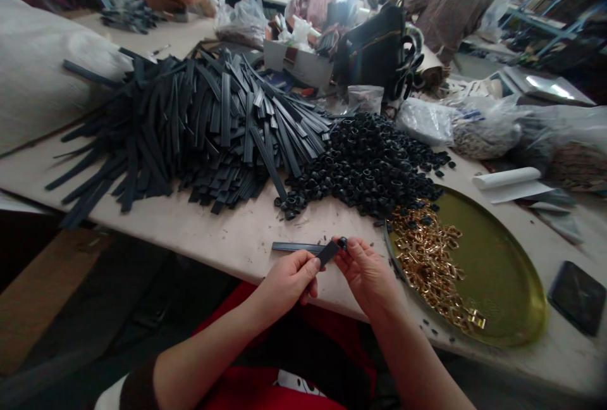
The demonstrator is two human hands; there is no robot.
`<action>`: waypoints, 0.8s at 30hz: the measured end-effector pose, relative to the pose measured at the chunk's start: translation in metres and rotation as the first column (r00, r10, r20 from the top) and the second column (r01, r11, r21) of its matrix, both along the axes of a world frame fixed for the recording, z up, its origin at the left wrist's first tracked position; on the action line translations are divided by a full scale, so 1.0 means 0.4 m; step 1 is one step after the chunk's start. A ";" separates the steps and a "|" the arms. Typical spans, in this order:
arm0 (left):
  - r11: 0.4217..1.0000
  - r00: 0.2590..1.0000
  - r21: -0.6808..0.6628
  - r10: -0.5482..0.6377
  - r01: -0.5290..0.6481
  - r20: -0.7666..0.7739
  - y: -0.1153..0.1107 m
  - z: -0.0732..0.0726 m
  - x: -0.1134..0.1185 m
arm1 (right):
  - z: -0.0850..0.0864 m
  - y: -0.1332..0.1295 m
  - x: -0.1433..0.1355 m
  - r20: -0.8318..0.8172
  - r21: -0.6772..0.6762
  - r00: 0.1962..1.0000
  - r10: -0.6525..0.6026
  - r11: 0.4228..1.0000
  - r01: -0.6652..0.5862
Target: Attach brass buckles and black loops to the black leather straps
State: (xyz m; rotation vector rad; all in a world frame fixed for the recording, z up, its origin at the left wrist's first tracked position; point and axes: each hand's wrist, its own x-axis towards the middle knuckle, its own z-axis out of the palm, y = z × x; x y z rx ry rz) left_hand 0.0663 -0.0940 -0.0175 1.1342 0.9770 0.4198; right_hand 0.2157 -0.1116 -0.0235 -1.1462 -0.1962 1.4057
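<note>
One dark strip [327, 255] sat pinched in the left hand [289, 277] above the desk's [237, 236] near edge; the right hand [368, 272] pinched one black loop [342, 243] by its tip. The step seemed to be fitting, which called for aligning both. One tray [497, 245] lay rightward; the strip pile [222, 112] and loop pile [365, 163] defied counting.

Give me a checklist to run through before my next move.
1. Strap in left hand: ok, pinched near its end.
2. Loop in right hand: ok, held at the fingertips.
3. Loop threaded on strap: cannot tell; it is close by the strap's end.
4. Loop pile on the table: ok, plentiful.
5. Tray free of loops: not ok, a few lie among the gold pieces.
</note>
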 end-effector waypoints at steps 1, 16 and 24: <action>0.996 0.999 0.093 0.008 -0.003 -0.048 0.000 -0.003 0.004 | 0.001 -0.003 -0.006 -0.007 0.018 1.000 0.004 1.000 -0.004; 0.718 0.796 0.464 -0.209 0.519 -0.568 -0.052 0.112 -0.014 | 0.005 -0.149 0.011 0.440 0.159 0.886 0.145 0.959 -0.236; 0.717 0.797 0.452 -0.240 0.531 -0.555 -0.107 0.136 -0.019 | 0.028 -0.201 0.015 0.410 0.178 0.884 0.223 0.931 -0.318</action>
